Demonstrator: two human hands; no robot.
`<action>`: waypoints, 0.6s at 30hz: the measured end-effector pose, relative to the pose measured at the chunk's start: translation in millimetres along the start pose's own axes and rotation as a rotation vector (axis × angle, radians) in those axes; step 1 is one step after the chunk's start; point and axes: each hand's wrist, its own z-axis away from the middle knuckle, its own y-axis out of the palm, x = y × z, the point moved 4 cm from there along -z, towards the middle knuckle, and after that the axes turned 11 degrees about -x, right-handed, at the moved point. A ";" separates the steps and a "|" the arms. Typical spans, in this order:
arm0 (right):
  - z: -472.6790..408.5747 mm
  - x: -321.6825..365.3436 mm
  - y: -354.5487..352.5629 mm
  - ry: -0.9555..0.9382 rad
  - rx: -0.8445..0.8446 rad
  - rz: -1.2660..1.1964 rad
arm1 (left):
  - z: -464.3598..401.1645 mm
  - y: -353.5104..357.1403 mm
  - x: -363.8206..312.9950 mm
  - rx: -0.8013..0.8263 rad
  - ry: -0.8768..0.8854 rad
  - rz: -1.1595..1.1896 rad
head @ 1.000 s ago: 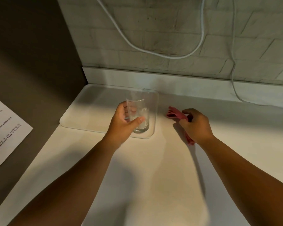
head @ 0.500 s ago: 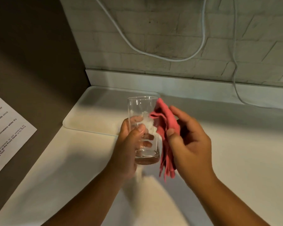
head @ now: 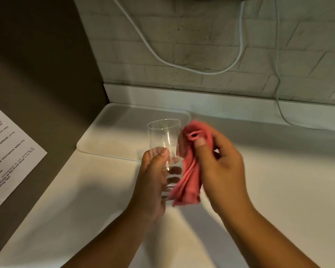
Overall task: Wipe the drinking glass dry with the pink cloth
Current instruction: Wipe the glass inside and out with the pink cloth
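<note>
Glass, drinking (head: 163, 140): clear, straight-sided, rim tilting slightly away from the camera. It is being held in the air above the worktop (head: 85, 200), in front of the near edge of the tray; its base is hiding behind the cloth and the holding hand.

Left hand (head: 151, 182): is gripping the lower half of the glass, thumb pressing the near side, fingers (head: 175, 170) wrapping the far side and showing through the glass wall. Clamped on the glass.

Cloth, pink (head: 190, 171): bunched and folded, is pressing against the right side of the glass, its top fold sitting near the rim and its loose end hanging down past the base.

Right hand (head: 222, 171): is holding the cloth, thumb pinning the top fold, fingers curling behind it. Clamped on the cloth.

Tray, white, shallow (head: 124, 128): is lying flat at the back left corner of the worktop, against the upstand.

Worktop, white: is running from the dark side panel on the left toward the right edge of view.

Paper sheet, printed (head: 10, 155): is lying against the dark panel to the left of the worktop; text is mostly too small to read.

Cables, white (head: 182, 65): are hanging in loops against the brick-pattern wall behind the worktop.
</note>
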 end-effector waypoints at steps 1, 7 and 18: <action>-7.0 -3.0 -4.0 0.160 -0.067 -0.157 | 0.0 -0.2 0.4 -0.006 -0.014 0.013; 0.4 12.3 5.2 -0.206 0.064 0.180 | 3.3 10.3 -7.1 0.012 0.010 -0.013; 14.0 2.2 13.9 -0.389 0.234 0.488 | 4.9 7.8 -17.6 0.055 0.093 -0.105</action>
